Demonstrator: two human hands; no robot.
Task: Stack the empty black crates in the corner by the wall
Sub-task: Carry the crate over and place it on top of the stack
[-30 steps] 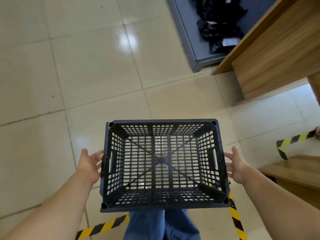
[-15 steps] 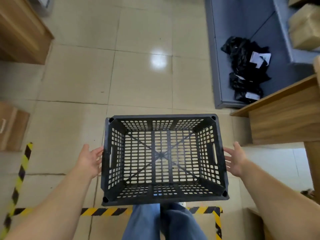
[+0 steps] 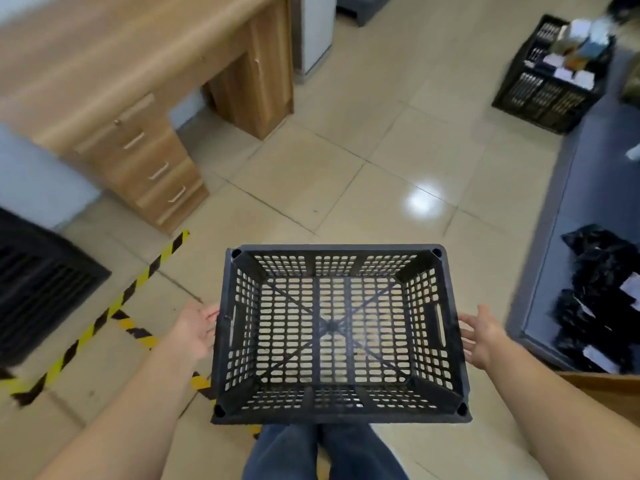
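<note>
An empty black perforated crate (image 3: 337,336) is carried in front of me at waist height, open side up, with the tiled floor showing through its bottom. My left hand (image 3: 195,330) presses against the crate's left side wall by the handle slot. My right hand (image 3: 479,336) presses against the right side wall. Both palms are flat on the walls; the fingertips are hidden behind the crate. At the left edge lies another dark slatted crate (image 3: 38,285), blurred.
A wooden desk with drawers (image 3: 138,98) stands at upper left. A black crate full of small items (image 3: 554,69) sits at upper right on a grey platform (image 3: 568,209), which also holds black bags (image 3: 602,299). Yellow-black tape (image 3: 114,306) marks the floor.
The view has swung left while I carry the crate: the grey platform and bags moved to the right edge, and the desk and dark crate came into view on the left. My grip is unchanged.
</note>
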